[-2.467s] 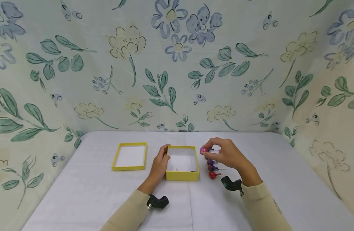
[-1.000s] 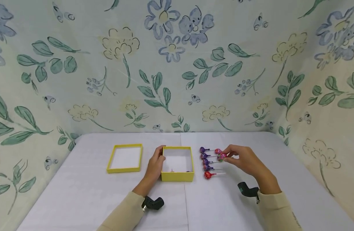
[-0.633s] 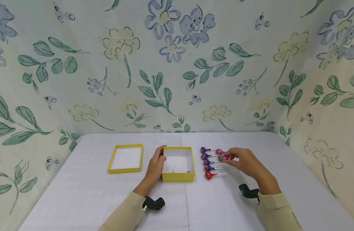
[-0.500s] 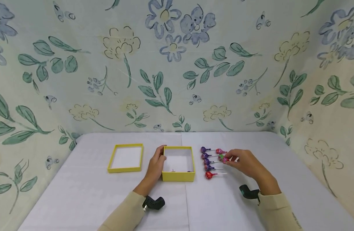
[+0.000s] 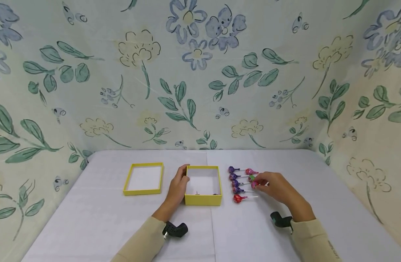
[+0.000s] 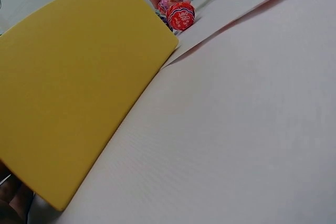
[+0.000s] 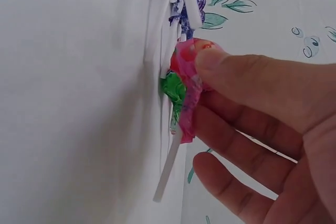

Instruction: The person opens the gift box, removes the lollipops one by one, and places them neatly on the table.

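Note:
My right hand [image 5: 273, 185] pinches a pink-wrapped lollipop [image 7: 185, 66] between thumb and fingers, low over the tablecloth, its white stick pointing toward me. A green lollipop [image 5: 251, 178] lies right beside it, and another pink lollipop [image 5: 250, 171] is just behind. To their left, several purple lollipops [image 5: 235, 183] and a red one [image 5: 237, 198] form a column, sticks to the right. My left hand [image 5: 176, 187] grips the left side of an open yellow box [image 5: 203, 200], thumb at the rim, fingers round the back corner. Small bits show inside, mostly hidden by the front wall.
The yellow-rimmed lid [image 5: 143, 191] lies inside up to the left of the box. A white cloth [image 5: 105, 218] with a crease down its middle covers the table. A floral curtain [image 5: 200, 91] hangs behind and at both sides.
My right hand has carried the pink lollipop rightward from beside the box, past the purple ones, then down and slightly toward me next to the green one. My left hand stays at the box.

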`<control>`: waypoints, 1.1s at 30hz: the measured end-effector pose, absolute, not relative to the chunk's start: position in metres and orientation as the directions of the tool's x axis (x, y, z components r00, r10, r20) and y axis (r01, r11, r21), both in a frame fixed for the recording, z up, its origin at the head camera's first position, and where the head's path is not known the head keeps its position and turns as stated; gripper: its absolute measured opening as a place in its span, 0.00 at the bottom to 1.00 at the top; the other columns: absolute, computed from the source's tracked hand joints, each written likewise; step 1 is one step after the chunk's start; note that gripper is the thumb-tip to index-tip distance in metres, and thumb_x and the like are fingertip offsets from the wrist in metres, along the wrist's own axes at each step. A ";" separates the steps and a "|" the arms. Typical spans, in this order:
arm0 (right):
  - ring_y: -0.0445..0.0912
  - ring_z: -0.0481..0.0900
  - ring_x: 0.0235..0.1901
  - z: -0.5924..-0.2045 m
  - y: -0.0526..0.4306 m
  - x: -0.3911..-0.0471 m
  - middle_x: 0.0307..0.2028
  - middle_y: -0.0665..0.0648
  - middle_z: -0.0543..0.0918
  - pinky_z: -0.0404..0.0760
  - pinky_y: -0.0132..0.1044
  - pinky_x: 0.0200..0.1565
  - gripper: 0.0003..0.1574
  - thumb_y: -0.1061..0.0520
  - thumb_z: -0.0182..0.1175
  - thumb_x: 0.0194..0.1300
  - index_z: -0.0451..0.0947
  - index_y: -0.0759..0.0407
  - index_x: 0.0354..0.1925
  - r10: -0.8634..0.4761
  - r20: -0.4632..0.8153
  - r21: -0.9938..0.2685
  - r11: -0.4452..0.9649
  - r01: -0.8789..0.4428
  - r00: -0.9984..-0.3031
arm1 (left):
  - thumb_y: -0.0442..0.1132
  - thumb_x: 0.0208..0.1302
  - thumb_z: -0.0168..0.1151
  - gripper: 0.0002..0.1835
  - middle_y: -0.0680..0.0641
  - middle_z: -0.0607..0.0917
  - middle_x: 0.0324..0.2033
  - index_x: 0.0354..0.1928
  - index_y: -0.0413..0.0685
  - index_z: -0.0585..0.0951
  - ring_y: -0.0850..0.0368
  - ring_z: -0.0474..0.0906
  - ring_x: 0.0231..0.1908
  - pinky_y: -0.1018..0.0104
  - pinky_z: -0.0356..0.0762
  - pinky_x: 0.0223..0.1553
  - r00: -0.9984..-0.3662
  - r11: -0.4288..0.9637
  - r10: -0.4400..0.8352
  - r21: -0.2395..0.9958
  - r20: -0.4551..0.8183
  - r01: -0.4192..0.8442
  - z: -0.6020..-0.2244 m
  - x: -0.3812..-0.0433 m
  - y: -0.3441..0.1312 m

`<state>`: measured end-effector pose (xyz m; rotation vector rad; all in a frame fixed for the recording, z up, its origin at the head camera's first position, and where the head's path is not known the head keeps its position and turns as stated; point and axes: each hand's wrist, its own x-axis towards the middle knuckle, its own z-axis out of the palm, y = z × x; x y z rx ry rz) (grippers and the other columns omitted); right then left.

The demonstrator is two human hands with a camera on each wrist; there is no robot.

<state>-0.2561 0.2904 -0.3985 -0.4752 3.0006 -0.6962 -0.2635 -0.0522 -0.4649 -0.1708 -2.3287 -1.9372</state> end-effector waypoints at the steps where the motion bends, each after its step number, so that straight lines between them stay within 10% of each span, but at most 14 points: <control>1: 0.44 0.77 0.36 -0.399 0.290 -0.256 0.34 0.48 0.83 0.80 0.42 0.41 0.11 0.60 0.68 0.57 0.84 0.54 0.41 -0.299 0.042 -0.432 0.855 -0.287 -0.953 | 0.35 0.67 0.41 0.28 0.45 0.68 0.67 0.69 0.47 0.63 0.48 0.64 0.65 0.47 0.60 0.65 -0.987 0.179 0.018 0.971 0.157 0.157 -0.465 -0.264 -0.052; 33: 0.46 0.76 0.38 -0.411 0.292 -0.259 0.36 0.49 0.82 0.79 0.43 0.42 0.13 0.61 0.66 0.59 0.83 0.53 0.44 -0.268 0.027 -0.409 0.876 -0.255 -0.963 | 0.34 0.68 0.41 0.27 0.44 0.67 0.68 0.70 0.47 0.62 0.48 0.62 0.67 0.47 0.59 0.66 -0.989 0.186 0.014 0.972 0.145 0.145 -0.467 -0.265 -0.051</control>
